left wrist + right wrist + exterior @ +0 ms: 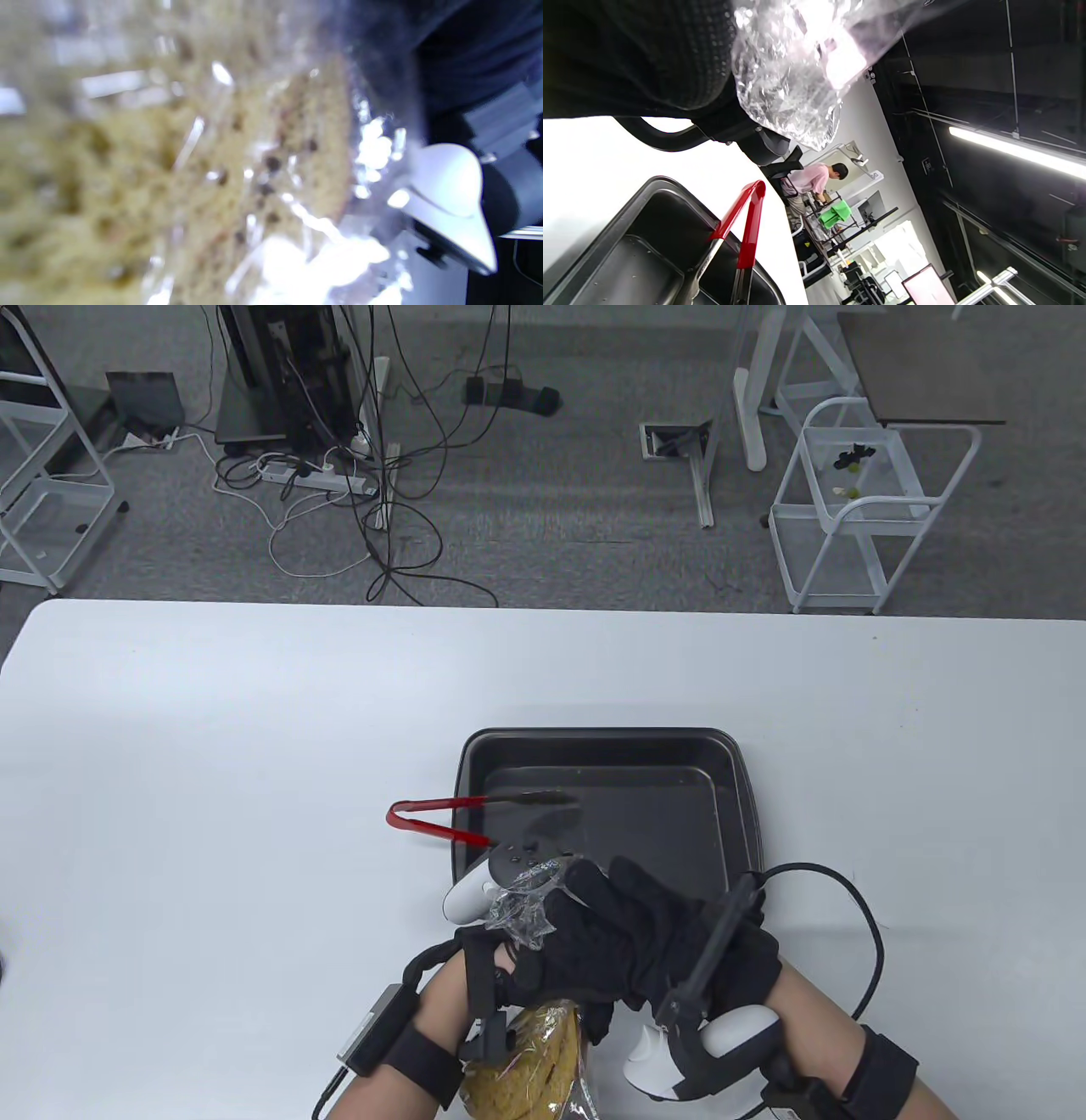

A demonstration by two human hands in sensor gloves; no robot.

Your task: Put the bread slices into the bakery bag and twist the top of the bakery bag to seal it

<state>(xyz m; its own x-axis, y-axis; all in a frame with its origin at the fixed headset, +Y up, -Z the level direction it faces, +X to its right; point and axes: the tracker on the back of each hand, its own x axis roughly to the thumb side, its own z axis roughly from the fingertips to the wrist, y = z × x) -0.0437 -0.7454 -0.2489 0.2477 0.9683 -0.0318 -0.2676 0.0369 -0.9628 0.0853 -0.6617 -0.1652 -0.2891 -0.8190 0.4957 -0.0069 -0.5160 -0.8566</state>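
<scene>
Brown seeded bread slices (522, 1069) sit inside the clear bakery bag, near the table's front edge. The bag's crumpled top (528, 903) sticks up between both hands. My right hand (628, 942) is curled round the bag's neck from the right. My left hand (501, 976) grips the neck from the left, its fingers mostly hidden under the right glove. The left wrist view is filled by blurred bread (169, 169) behind shiny plastic (339, 254). In the right wrist view the gathered plastic (789, 84) bulges out beside my gloved fingers (649, 55).
A black baking tray (594, 740) lies just beyond the hands, with red tongs (428, 824) resting over its left rim. Both show in the right wrist view, tray (628, 237) and tongs (751, 228). A black cable (857, 899) loops at the right.
</scene>
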